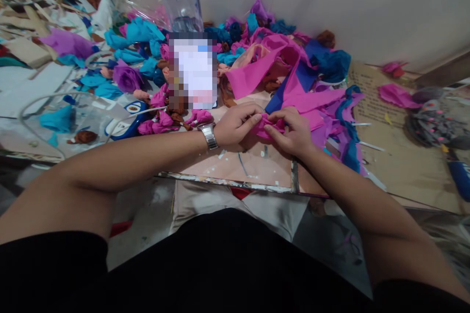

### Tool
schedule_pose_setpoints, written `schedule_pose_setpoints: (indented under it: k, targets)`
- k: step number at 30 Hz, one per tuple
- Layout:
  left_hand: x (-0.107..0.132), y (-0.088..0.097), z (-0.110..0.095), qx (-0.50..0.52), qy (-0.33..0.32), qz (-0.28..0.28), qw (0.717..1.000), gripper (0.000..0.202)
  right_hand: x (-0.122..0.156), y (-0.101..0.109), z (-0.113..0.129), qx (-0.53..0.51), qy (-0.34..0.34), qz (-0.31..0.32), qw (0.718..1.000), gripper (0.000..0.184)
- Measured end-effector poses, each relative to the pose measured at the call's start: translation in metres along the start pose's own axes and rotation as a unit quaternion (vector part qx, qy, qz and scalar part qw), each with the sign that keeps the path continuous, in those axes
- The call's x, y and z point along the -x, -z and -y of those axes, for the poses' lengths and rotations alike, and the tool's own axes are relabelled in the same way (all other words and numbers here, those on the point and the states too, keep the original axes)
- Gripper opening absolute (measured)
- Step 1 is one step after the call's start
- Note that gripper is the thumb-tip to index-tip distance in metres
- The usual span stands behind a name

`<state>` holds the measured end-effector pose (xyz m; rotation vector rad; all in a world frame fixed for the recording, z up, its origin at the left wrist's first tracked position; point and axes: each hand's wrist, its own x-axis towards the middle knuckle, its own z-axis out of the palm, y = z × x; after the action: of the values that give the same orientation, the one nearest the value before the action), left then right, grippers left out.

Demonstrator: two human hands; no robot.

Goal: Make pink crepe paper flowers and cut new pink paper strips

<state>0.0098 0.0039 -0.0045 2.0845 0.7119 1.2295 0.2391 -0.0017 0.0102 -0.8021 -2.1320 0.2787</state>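
Above the front part of the table (220,164), both of my hands meet around a small piece of pink crepe paper (270,129). My left hand (238,124), with a metal watch (208,136) at its wrist, pinches the paper's left side between thumb and fingers. On the other side, my right hand (292,133) grips the same piece with thumb and forefinger. Longer pink strips (253,76) lie just behind my hands. Rolled pink paper flowers (159,120) sit near my left wrist.
A phone (198,71) with a blurred screen leans before a clear bottle (181,2). Blue, purple and brown paper flowers pile along the wall. At left lies a white-and-blue power strip (127,120) with a cable; at right, printed cardboard (382,122) and a dark mesh object (433,120).
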Motion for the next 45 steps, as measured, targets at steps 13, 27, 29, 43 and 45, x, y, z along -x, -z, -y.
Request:
schedule_pose_setpoints:
  k: [13,27,29,43,45]
  targets:
    - [0.0011,0.0007,-0.0054,0.013,-0.068,0.052,0.996,0.035,0.0009,-0.0015,-0.0039,-0.01,0.022,-0.014,1.0,0.017]
    - [0.0033,-0.0011,0.0002,-0.022,-0.024,-0.001,0.999,0.026,0.0007,-0.0009,-0.0018,-0.015,0.027,-0.024,0.999,0.007]
    - [0.0036,-0.0007,0.0007,-0.029,-0.045,-0.005,0.999,0.024,0.0006,-0.0007,-0.0014,-0.018,0.028,-0.025,0.999,0.005]
    - [0.0034,0.0002,-0.0022,-0.025,-0.09,-0.017,0.995,0.018,-0.0007,-0.0001,0.0006,-0.016,0.028,-0.028,0.999,0.009]
    - [0.0031,-0.0001,-0.0022,-0.021,-0.097,-0.025,0.995,0.016,-0.0008,0.0002,0.0015,-0.013,0.025,-0.026,0.999,0.009]
